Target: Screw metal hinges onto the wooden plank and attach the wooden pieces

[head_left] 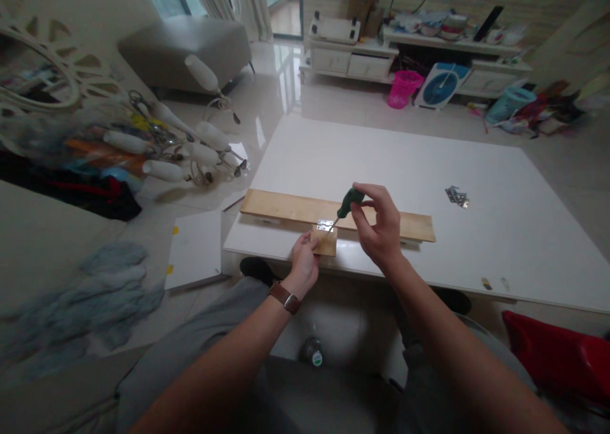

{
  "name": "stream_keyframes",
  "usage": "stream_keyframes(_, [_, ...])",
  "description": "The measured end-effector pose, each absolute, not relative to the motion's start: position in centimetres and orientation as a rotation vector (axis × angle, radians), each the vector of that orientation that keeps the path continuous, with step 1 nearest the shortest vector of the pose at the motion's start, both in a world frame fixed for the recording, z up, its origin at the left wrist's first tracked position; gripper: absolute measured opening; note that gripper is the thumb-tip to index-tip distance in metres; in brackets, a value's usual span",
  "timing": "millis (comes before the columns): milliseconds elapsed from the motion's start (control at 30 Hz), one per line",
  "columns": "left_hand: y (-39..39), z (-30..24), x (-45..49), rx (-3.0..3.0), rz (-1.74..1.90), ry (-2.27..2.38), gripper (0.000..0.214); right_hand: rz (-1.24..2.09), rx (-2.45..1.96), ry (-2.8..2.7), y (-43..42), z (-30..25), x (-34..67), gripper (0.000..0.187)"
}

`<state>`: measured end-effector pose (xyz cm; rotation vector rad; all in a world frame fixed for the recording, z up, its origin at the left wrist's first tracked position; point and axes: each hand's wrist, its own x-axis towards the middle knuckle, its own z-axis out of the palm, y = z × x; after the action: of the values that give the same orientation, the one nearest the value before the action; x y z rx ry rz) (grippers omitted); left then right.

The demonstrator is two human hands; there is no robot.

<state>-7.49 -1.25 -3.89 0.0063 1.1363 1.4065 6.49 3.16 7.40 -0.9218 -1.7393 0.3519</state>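
My right hand (381,224) grips the green handle of a screwdriver (351,201), whose shaft slants down to the left. Its tip meets a small metal hinge (325,225) or lies very close to it. The hinge sits where a small wooden block (326,242) adjoins a long wooden board (286,208). Closed on the left edge of the block is my left hand (305,259), with a brown-strapped watch on the wrist. Whether a screw is under the tip is too small to make out.
Both wooden pieces rest on a large white panel (376,154). Several metal hinges (457,196) lie in a pile at its right, and small bits (486,283) near its front edge. A white board (194,250) lies at left, a red object (557,351) at lower right.
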Motion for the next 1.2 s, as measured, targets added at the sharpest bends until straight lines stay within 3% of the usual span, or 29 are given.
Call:
stream_keyframes(133, [-1.3,-3.9,-7.5,0.000,1.405,1.147,0.027,0.267,-0.951,-1.717,3.2,7.4,6.5,0.029])
stream_keyframes(367, [-1.3,-3.8,-7.5,-0.004,1.409,1.133,0.029,0.429,-0.900,-1.738,2.8,7.5,6.6,0.041])
stream_keyframes(600, [-1.4,-3.8,-7.6,0.008,1.405,1.140,0.030,0.312,-0.931,-1.704,3.1,7.4,6.4,0.027])
stream_keyframes(833, [-1.3,-3.9,-7.6,0.010,1.408,1.120,0.032,0.421,-0.886,-1.735,2.9,7.3,6.5,0.039])
stream_keyframes(1200, [-1.2,-2.9,-7.4,0.002,1.410,1.180,0.027,0.429,-0.860,-1.735,3.1,7.3,6.6,0.036])
